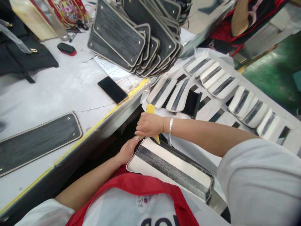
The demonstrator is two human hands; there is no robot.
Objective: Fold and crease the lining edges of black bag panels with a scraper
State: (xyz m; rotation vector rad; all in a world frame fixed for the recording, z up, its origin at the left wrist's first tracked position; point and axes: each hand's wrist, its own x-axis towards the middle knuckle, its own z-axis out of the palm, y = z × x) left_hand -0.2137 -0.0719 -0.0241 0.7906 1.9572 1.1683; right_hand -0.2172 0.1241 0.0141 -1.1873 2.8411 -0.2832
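A cream panel with a dark stripe and a raised black edge (pixel 174 164) lies slanted across my lap. My left hand (pixel 128 150) is closed on its upper left corner, thumb pointing up toward the other hand. Just above that corner, my right hand (pixel 150 124) is wrapped round a flat yellow scraper-like tool (pixel 150 109). One end of the tool sticks out above the fist and a pointed part shows below, beside the panel's edge. My right fingers hide the middle of the tool.
Dark panels with pale edges (pixel 119 34) are heaped on the white table (pixel 70 78); another dark panel (pixel 42 141) lies at left. A phone (pixel 113 90) rests near the yellow-taped edge. Several cream striped pieces (pixel 162 91) cover the right-hand surface. A black brush (pixel 66 49) sits behind.
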